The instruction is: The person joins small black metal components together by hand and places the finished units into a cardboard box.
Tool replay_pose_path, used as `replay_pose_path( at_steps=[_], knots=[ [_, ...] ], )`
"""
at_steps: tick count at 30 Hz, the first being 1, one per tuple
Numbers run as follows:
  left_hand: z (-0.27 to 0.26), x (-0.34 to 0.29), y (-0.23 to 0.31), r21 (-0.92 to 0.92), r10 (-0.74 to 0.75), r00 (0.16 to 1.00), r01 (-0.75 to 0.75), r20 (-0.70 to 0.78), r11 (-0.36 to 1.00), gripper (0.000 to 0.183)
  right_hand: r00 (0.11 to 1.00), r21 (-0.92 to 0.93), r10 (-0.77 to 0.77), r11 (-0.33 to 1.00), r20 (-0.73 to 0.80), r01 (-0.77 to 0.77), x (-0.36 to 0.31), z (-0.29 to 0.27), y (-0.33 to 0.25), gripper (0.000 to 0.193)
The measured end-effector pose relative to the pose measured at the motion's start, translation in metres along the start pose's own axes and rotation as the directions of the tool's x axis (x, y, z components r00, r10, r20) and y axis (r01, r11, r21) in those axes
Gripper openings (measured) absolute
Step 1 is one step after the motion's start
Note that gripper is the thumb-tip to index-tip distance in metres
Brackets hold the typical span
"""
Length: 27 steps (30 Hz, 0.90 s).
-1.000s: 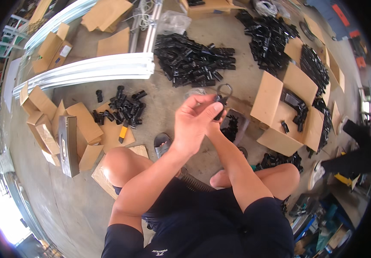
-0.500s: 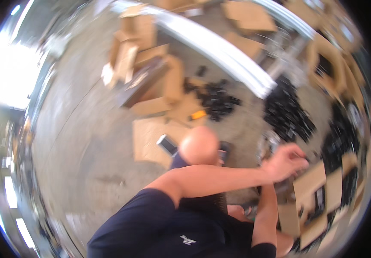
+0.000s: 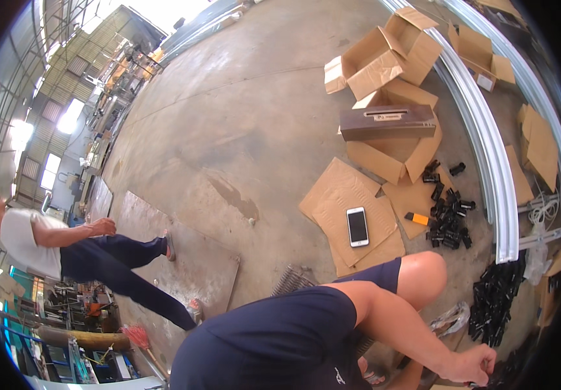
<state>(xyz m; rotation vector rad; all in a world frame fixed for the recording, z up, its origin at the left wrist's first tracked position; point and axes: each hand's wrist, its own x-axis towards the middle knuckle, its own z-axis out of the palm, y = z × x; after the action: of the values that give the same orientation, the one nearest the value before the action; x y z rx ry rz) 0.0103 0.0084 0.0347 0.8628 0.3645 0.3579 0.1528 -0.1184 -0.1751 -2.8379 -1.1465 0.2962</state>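
Observation:
My left hand (image 3: 472,364) is at the lower right, its fingers curled together in a pinch. What they hold, if anything, is too small to make out. Beside it lies a heap of long black parts (image 3: 494,302), and more dark pieces lie just past the fingertips. Of my right arm, only a bit of forearm (image 3: 409,377) shows beneath the left one; the right hand is out of sight. A crumpled clear plastic bag (image 3: 451,320) rests between my knee and the black heap.
A white phone (image 3: 358,227) lies on flat cardboard (image 3: 326,195), near an orange-and-black object (image 3: 417,218) and small black clips (image 3: 449,218). Beyond are open boxes (image 3: 374,65), a brown case (image 3: 387,122) and long metal rails (image 3: 482,117). Another person (image 3: 92,250) walks at the left.
My view has swung left, so the boxes and rails sit further right and the walking person shows. My left hand now appears lower right, still pinched; my right forearm is mostly cut off.

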Motion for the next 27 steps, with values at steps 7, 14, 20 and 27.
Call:
replay_pose_path(
  at_steps=[7,14,20,27],
  knots=[
    [-0.005,-0.006,0.016,-0.027,0.042,0.998,-0.043,-0.038,0.999,0.029,0.999,0.058,0.007,0.998,-0.032,-0.005,0.013,-0.037,-0.01,0.037],
    [-0.01,0.019,-0.014,-0.197,0.031,0.998,-0.04,-0.052,0.98,0.021,0.997,0.178,0.02,0.984,-0.081,-0.005,0.006,-0.08,-0.016,0.037],
    [-0.013,0.026,-0.024,-0.24,0.007,0.999,-0.015,-0.033,0.971,0.014,0.985,0.342,0.089,0.939,-0.151,-0.033,-0.021,-0.13,-0.019,0.036],
    [-0.023,0.02,0.0,-0.215,-0.023,0.998,0.01,-0.058,0.977,0.011,0.897,0.777,0.325,0.629,-0.301,0.032,-0.074,-0.197,-0.053,0.034]
  ],
)
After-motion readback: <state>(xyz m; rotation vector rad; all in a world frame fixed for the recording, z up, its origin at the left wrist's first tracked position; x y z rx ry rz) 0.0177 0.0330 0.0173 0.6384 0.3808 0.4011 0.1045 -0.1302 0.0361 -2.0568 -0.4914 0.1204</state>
